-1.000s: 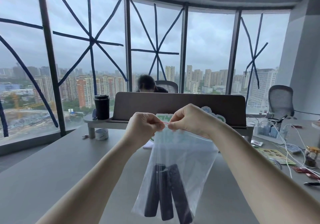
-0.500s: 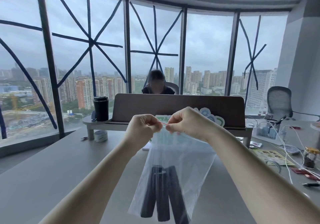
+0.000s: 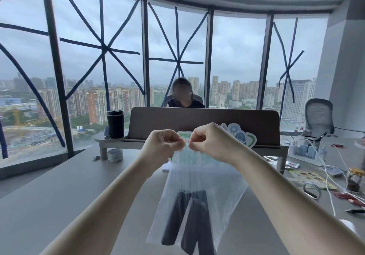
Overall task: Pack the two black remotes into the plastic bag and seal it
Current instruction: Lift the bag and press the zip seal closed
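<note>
Centrally in the frame, two bare hands meet above a grey table (image 3: 59, 195), holding up a clear, crinkled plastic bag (image 3: 223, 191) by its top edge. Coming in from the lower left, the left hand (image 3: 161, 148) has its fingers curled closed, thumb and forefinger pinched on the bag's rim. Its partner from the lower right, the right hand (image 3: 212, 143), is closed the same way, pinching the rim just beside the left. Between the two pinches runs a thin red seal strip (image 3: 185, 140), taut and nearly level; whether it is pressed fully shut cannot be told.

Below the hands the bag hangs straight down, widening toward the bottom centre of the frame. At its bottom lie two long black remotes (image 3: 189, 221), well below the grip, leaning against each other with their top ends close and their lower ends spread apart. Their lowest ends run out of the frame's bottom edge.

Behind the hands stands a brown desk divider (image 3: 197, 120), with a black tumbler (image 3: 115, 123) on a shelf at centre left and a seated person (image 3: 182, 97) beyond it. White cables (image 3: 325, 164) and small clutter fill the right edge
</note>
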A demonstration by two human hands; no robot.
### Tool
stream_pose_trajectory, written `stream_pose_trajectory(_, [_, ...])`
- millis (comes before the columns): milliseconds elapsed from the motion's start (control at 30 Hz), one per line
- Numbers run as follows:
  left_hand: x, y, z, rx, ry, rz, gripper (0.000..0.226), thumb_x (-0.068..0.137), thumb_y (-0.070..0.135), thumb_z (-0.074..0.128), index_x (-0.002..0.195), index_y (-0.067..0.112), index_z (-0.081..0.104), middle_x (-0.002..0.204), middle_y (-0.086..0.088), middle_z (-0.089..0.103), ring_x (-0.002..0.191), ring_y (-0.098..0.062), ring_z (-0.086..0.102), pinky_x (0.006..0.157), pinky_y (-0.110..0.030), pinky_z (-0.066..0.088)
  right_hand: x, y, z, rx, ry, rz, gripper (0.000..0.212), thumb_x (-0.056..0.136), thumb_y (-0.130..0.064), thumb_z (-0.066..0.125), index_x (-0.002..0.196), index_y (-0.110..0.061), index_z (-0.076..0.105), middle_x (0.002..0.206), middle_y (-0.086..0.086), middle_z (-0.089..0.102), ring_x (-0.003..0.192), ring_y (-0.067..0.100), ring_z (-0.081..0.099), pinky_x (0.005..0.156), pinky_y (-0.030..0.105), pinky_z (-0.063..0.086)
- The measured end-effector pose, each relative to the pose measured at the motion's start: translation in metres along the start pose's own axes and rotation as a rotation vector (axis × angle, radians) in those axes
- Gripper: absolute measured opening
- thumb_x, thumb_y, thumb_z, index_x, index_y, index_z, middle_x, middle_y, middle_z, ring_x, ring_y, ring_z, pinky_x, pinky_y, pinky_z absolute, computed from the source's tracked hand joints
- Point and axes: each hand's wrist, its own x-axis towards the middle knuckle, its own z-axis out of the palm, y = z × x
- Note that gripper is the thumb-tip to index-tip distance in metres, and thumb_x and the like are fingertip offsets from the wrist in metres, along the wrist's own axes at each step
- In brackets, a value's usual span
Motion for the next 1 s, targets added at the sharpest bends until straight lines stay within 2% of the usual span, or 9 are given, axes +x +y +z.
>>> stream_pose_trajectory(167, [0.0, -0.007, 0.005, 0.065, 0.107, 0.081, 0.011, 0.077, 0.002, 0.065, 0.067, 0.006, 0.064, 0.057, 0.005, 0.052, 0.042, 0.001, 0.041, 0.044, -0.01, 0.032, -0.003, 0.002, 0.003, -0.08, 0.008, 0.008, 0.017, 0.088, -0.025, 0.068, 0.072, -0.018, 0.07, 0.062, -0.012, 0.058, 0.052, -0.002, 0.048, 0.055, 0.021, 0.039])
stream_pose_trajectory(233, [0.0, -0.01, 0.006, 0.084, 0.158, 0.102, 0.012, 0.077, 0.002, 0.066, 0.066, 0.007, 0.065, 0.05, 0.011, 0.052, 0.042, 0.001, 0.042, 0.045, -0.011, 0.033, -0.005, 0.006, 0.004, -0.121, 0.012, 0.022, 0.019, 0.088, -0.027, 0.066, 0.072, -0.019, 0.07, 0.063, -0.01, 0.061, 0.052, 0.001, 0.048, 0.055, 0.025, 0.043])
stream_pose_trajectory(367, [0.001, -0.019, -0.002, 0.049, 0.248, 0.099, 0.011, 0.078, 0.002, 0.066, 0.068, 0.005, 0.067, 0.04, 0.017, 0.053, 0.04, 0.002, 0.044, 0.044, -0.009, 0.034, -0.013, 0.02, 0.0, -0.158, 0.017, 0.06, 0.02, 0.089, -0.031, 0.065, 0.071, -0.023, 0.067, 0.066, -0.011, 0.063, 0.064, 0.01, 0.058, 0.071, 0.038, 0.054])
stream_pose_trajectory(433, [0.001, -0.023, -0.007, 0.03, 0.28, 0.085, 0.011, 0.078, 0.002, 0.066, 0.068, 0.005, 0.067, 0.04, 0.017, 0.053, 0.04, 0.002, 0.044, 0.048, -0.016, 0.035, -0.019, 0.027, -0.001, -0.167, 0.018, 0.07, 0.019, 0.09, -0.031, 0.064, 0.074, -0.021, 0.068, 0.068, -0.011, 0.064, 0.066, 0.013, 0.06, 0.073, 0.041, 0.056])
stream_pose_trajectory(533, [0.001, -0.027, -0.016, 0.004, 0.331, 0.061, 0.01, 0.077, 0.002, 0.066, 0.068, 0.005, 0.068, 0.039, 0.016, 0.053, 0.039, 0.001, 0.043, 0.05, -0.023, 0.034, -0.026, 0.033, -0.001, -0.154, 0.029, 0.079, 0.018, 0.091, -0.029, 0.064, 0.077, -0.018, 0.07, 0.066, -0.012, 0.062, 0.065, 0.011, 0.058, 0.074, 0.04, 0.054])
stream_pose_trajectory(700, [0.002, -0.034, -0.034, -0.045, 0.379, 0.019, 0.019, 0.076, 0.003, 0.067, 0.061, 0.014, 0.066, 0.036, 0.012, 0.048, 0.036, -0.004, 0.035, 0.039, -0.017, 0.03, -0.031, 0.042, -0.001, -0.158, 0.035, 0.112, 0.018, 0.092, -0.029, 0.062, 0.078, -0.019, 0.068, 0.065, -0.011, 0.06, 0.063, 0.009, 0.054, 0.07, 0.039, 0.053])
stream_pose_trajectory(800, [0.002, -0.038, -0.041, -0.057, 0.378, 0.004, 0.018, 0.076, 0.004, 0.068, 0.061, 0.013, 0.066, 0.04, 0.01, 0.047, 0.038, -0.008, 0.034, 0.038, -0.017, 0.029, -0.032, 0.041, 0.001, -0.189, 0.029, 0.116, 0.017, 0.092, -0.03, 0.061, 0.077, -0.024, 0.066, 0.067, -0.012, 0.06, 0.065, 0.01, 0.056, 0.071, 0.038, 0.052])
stream_pose_trajectory(867, [0.003, -0.04, -0.045, -0.085, 0.39, -0.008, 0.015, 0.076, 0.004, 0.067, 0.063, 0.011, 0.067, 0.048, -0.002, 0.047, 0.041, -0.012, 0.033, 0.038, -0.018, 0.028, -0.031, 0.038, 0.001, -0.212, 0.035, 0.113, 0.017, 0.092, -0.029, 0.06, 0.076, -0.025, 0.065, 0.068, -0.012, 0.06, 0.068, 0.012, 0.058, 0.071, 0.037, 0.053])
stream_pose_trajectory(1000, [0.004, -0.044, -0.056, -0.14, 0.396, -0.024, 0.014, 0.077, 0.0, 0.064, 0.066, 0.009, 0.066, 0.049, -0.004, 0.044, 0.04, -0.013, 0.03, 0.037, -0.016, 0.025, -0.03, 0.033, 0.002, -0.2, 0.058, 0.131, 0.02, 0.092, -0.023, 0.062, 0.079, -0.011, 0.07, 0.073, -0.006, 0.065, 0.076, 0.018, 0.064, 0.073, 0.036, 0.052])
